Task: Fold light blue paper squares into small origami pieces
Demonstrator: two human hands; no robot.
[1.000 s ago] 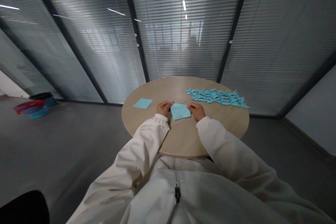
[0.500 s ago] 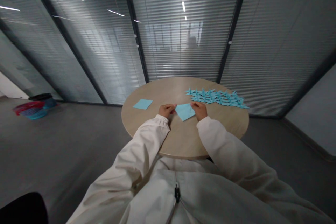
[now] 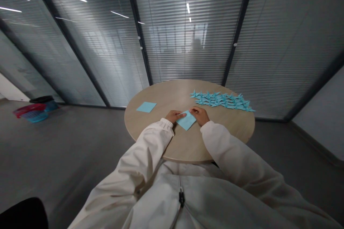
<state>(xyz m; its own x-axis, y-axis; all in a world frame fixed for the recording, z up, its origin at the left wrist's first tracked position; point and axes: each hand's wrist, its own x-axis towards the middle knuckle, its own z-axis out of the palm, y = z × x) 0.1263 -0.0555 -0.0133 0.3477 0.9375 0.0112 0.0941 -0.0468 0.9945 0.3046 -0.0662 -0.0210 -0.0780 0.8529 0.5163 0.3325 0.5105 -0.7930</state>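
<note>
A light blue sheet of origami paper (image 3: 186, 121) is held between my two hands over the round table, one corner pointing toward me. My left hand (image 3: 174, 116) grips its left side, thumb on top of the paper. At the upper right edge, my right hand (image 3: 200, 115) pinches the paper between thumb and fingers. Several folded blue paper cranes (image 3: 221, 100) lie in close rows beyond my right hand. To the left of my left hand lies a flat stack or sheet of blue paper (image 3: 146, 107); its thickness is unclear.
The round wooden table (image 3: 188, 150) stands before a glass partition with blinds (image 3: 185, 61). On the floor at the far left are a blue and red basket (image 3: 33, 113) and a dark-rimmed bin (image 3: 49, 103). A black object (image 3: 24, 214) shows at the lower left.
The held paper has turned and come slightly toward me. My left thumb now lies over it, and my right hand has shifted left along its upper edge.
</note>
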